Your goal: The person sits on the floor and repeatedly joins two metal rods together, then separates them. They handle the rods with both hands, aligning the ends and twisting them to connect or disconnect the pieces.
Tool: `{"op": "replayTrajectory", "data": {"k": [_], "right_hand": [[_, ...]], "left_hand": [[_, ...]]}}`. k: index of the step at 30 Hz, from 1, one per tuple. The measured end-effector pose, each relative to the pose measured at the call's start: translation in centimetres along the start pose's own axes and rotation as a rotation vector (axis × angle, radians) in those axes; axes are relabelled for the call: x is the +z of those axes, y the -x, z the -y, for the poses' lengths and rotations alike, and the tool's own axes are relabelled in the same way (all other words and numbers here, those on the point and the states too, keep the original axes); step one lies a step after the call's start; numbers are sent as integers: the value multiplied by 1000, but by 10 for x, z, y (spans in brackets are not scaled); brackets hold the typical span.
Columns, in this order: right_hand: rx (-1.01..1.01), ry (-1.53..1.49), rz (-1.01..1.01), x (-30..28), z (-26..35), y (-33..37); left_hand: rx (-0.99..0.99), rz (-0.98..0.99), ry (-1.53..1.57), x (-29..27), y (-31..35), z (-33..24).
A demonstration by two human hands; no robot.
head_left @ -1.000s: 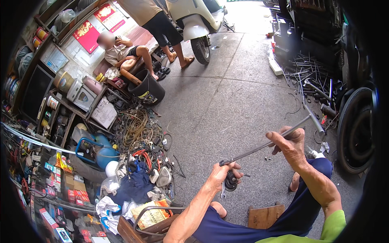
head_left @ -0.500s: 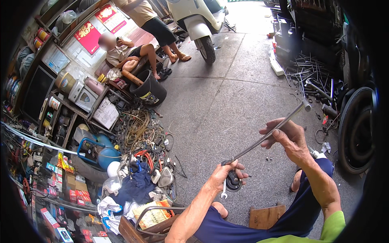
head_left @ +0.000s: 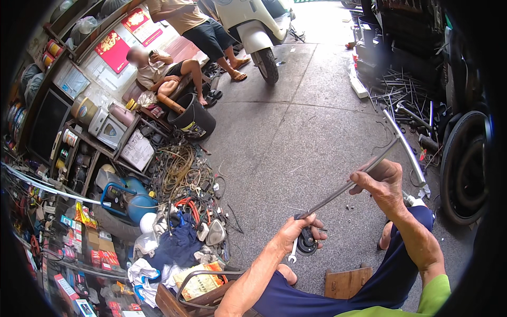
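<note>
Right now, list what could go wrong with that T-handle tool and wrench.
The left grip holds a black round part and a wrench together; the wrench could slip out. The lower end of the T-handle tool sits right by that grip; a slip might pinch it. The right grip leaves the crossbar free, so it might swing.

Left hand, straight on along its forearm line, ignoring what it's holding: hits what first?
Likely the right hand, up and to the right on the shaft of the T-handle tool. Depth is unclear, so it might slip past.
</note>
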State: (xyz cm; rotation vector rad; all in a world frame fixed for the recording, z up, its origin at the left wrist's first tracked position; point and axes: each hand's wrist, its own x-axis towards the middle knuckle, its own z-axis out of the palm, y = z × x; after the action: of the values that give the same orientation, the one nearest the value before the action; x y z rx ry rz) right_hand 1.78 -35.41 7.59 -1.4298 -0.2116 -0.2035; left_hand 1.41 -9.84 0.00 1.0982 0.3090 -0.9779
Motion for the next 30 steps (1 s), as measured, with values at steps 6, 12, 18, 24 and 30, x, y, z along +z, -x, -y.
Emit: {"op": "replayTrajectory", "data": {"k": [6, 12, 18, 24, 30], "right_hand": [[15, -105, 32, 0, -5, -1], [5, -174, 174, -4, -4, -6], [31, -97, 233, -4, 1, -4], [46, -67, 115, 2, 2, -2], [61, -44, 24, 1, 2, -1]], "left_hand": [[19, -1, -30, -2, -3, 1], [39, -25, -25, -4, -2, -1], [20, -65, -32, -4, 0, -4], [3, -66, -66, -4, 1, 0], [-16, -55, -63, 0, -2, 0]]}}
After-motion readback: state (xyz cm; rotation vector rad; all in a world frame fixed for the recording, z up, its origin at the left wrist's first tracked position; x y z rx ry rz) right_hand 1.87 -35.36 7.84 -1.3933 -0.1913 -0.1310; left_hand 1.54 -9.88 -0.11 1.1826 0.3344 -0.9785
